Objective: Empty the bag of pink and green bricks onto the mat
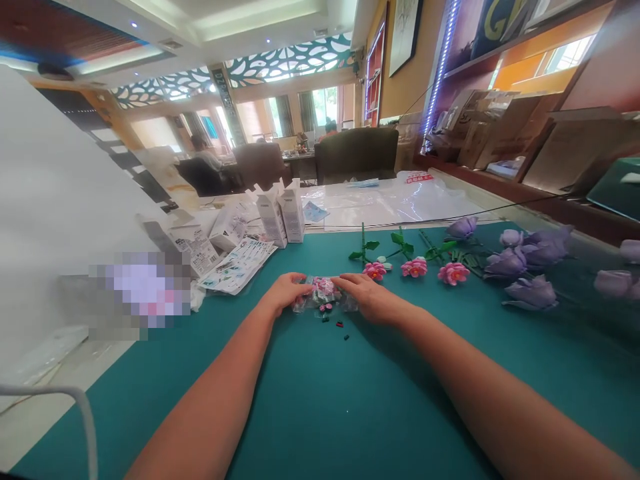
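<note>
A clear plastic bag (324, 291) of small pink and green building pieces lies on the green mat, between my two hands. My left hand (289, 291) is closed, its thumb and fingers on the bag's left edge. On the other side, my right hand (367, 295) grips the bag's right part, with the fingers bent over it. Pink pieces (325, 308) show at the bag's near edge. Closer to me are a loose red-and-black piece (339, 324) and a small dark piece (346, 337).
Pink brick flowers (414, 267) with green stems lie beyond my right hand, beside purple flowers (533, 293). Opened white boxes (294, 212) and printed instruction sheets (240, 265) are at the back left. A white cable (85, 407) curves at the lower left.
</note>
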Available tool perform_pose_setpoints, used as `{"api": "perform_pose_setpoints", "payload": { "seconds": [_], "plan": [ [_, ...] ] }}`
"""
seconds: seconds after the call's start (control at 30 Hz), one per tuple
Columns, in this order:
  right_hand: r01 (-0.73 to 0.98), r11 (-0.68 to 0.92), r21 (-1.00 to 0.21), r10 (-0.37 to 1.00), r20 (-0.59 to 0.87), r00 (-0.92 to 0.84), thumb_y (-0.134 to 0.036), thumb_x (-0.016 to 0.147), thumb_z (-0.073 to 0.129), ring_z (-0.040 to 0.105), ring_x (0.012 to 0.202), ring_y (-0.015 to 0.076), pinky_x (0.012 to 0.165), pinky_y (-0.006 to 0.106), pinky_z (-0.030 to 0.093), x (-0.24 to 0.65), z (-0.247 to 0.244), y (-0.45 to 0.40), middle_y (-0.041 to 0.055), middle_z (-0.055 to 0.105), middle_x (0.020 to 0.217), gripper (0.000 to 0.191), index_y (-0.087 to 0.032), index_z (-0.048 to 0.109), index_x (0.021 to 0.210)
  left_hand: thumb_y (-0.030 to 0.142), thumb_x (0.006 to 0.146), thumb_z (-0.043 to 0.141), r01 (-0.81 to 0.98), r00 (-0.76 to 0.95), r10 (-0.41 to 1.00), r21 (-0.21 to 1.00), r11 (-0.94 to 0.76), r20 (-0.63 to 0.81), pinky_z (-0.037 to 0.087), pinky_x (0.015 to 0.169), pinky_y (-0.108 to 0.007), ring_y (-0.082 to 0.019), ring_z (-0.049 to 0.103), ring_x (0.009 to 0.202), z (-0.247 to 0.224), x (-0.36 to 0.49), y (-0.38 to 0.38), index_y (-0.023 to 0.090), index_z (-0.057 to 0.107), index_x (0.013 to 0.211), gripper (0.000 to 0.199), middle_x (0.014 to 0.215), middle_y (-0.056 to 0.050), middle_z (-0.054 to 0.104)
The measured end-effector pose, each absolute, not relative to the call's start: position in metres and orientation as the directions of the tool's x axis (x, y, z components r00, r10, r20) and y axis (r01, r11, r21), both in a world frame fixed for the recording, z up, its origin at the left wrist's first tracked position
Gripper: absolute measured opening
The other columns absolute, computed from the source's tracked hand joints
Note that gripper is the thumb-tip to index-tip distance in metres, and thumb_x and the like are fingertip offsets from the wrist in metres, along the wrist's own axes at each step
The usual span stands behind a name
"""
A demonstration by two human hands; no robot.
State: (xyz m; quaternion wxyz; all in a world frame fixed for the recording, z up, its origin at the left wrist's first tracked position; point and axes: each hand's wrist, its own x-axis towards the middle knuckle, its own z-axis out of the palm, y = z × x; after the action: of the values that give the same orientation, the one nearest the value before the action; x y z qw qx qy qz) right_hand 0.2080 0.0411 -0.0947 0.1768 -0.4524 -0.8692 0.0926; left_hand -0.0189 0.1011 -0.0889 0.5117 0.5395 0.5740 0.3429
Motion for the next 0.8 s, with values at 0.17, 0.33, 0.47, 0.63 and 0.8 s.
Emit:
{"api": "perform_pose_setpoints", "payload": {
  "seconds": [0.17, 0.33, 0.47, 0.63, 0.8],
  "plan": [
    [0.867, 0.231, -0.442, 0.973, 0.089, -0.214, -0.001, 0.078, 0.047, 0.055, 0.109, 0.0281, 0.084, 0.034, 0.043, 0.216, -0.085, 0.046, 0.0160, 0.059, 0.119, 0.049, -0.017, 0.054, 0.123, 0.015, 0.052, 0.082, 0.232, 0.137, 0.953, 0.944, 0.236, -0.272, 0.028, 0.036, -0.021, -0.011, 0.048, 0.038, -0.089, -0.019, 0.101, 0.014, 0.066, 0.096, 0.046, 0.051, 0.000, 0.062],
    [0.832, 0.053, -0.552, 0.997, -0.014, -0.073, -0.020, 0.085, 0.051, 0.064, 0.073, 0.0229, 0.062, 0.029, 0.045, 0.212, -0.087, 0.051, 0.0124, 0.068, 0.083, 0.026, -0.013, 0.057, 0.109, 0.013, 0.052, 0.082, 0.164, 0.217, 0.916, 0.937, 0.307, -0.338, 0.039, 0.044, -0.022, -0.015, 0.060, 0.053, -0.086, -0.018, 0.097, 0.015, 0.067, 0.088, 0.038, 0.063, -0.005, 0.067],
    [0.746, -0.047, -0.664, 0.995, -0.096, -0.023, -0.014, 0.076, 0.057, 0.062, 0.056, 0.0157, 0.049, 0.023, 0.043, 0.207, -0.090, 0.050, 0.0035, 0.066, 0.071, 0.038, -0.014, 0.053, 0.113, 0.013, 0.052, 0.082, 0.141, 0.257, 0.900, 0.935, 0.325, -0.352, 0.045, 0.049, -0.024, -0.015, 0.060, 0.054, -0.083, -0.019, 0.094, 0.013, 0.067, 0.079, 0.031, 0.064, -0.006, 0.066],
    [0.609, -0.129, -0.783, 0.988, -0.154, 0.012, -0.012, 0.072, 0.060, 0.061, 0.052, 0.0135, 0.041, 0.019, 0.042, 0.202, -0.097, 0.053, 0.0015, 0.065, 0.070, 0.053, -0.013, 0.046, 0.123, 0.015, 0.052, 0.082, 0.106, 0.249, 0.913, 0.946, 0.307, -0.324, 0.048, 0.055, -0.025, -0.016, 0.063, 0.060, -0.083, -0.027, 0.086, 0.016, 0.064, 0.081, 0.034, 0.071, -0.005, 0.067],
    [0.520, -0.156, -0.840, 0.985, -0.168, 0.025, -0.009, 0.070, 0.061, 0.059, 0.049, 0.0114, 0.039, 0.018, 0.042, 0.198, -0.104, 0.055, -0.0011, 0.064, 0.068, 0.059, -0.013, 0.044, 0.126, 0.014, 0.052, 0.081, 0.067, 0.240, 0.930, 0.961, 0.270, -0.278, 0.048, 0.055, -0.025, -0.018, 0.065, 0.065, -0.085, -0.030, 0.080, 0.017, 0.061, 0.085, 0.039, 0.074, -0.005, 0.068]
  ]
}}
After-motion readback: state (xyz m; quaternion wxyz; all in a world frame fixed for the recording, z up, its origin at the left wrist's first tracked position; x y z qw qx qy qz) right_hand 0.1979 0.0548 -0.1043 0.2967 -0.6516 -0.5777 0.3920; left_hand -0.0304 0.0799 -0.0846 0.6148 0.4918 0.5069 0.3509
